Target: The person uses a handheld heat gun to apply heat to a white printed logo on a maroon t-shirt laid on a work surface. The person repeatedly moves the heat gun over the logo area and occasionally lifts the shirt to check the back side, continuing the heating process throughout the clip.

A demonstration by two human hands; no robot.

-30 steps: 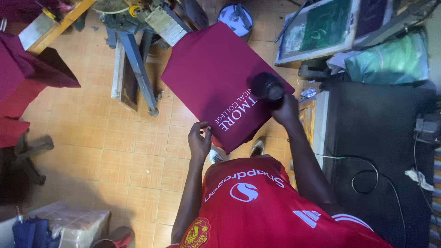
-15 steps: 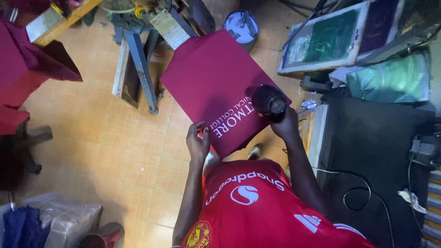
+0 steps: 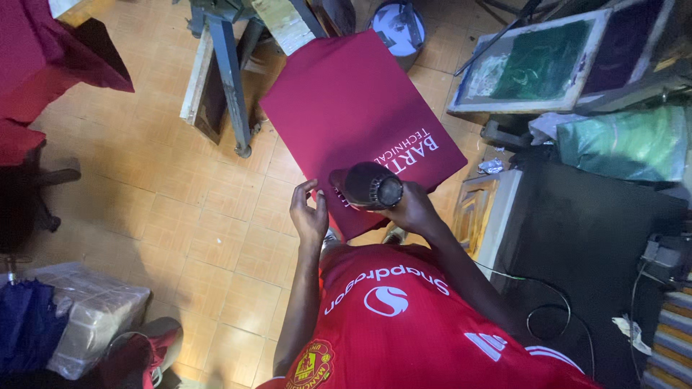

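Note:
A maroon garment [image 3: 346, 108] with white printed lettering lies stretched flat on a printing board in front of me. My left hand [image 3: 308, 212] rests on its near left edge, fingers partly curled on the cloth. My right hand [image 3: 412, 209] grips a black hair dryer [image 3: 366, 186], which points across the near part of the lettering, just above the cloth. I wear a red jersey [image 3: 404, 317].
A metal stand leg [image 3: 229, 79] holds the board over a tiled floor. Framed printing screens [image 3: 548, 61] lean at the upper right above a green bag [image 3: 627, 140] and a black table [image 3: 591, 230]. Maroon cloth [image 3: 43, 65] hangs at the left; a wrapped bundle [image 3: 86, 310] sits at lower left.
My right hand has swept the dryer leftward along the lettering, towards my left hand. The view has shifted, so the board sits more centrally. My left hand stays on the near edge.

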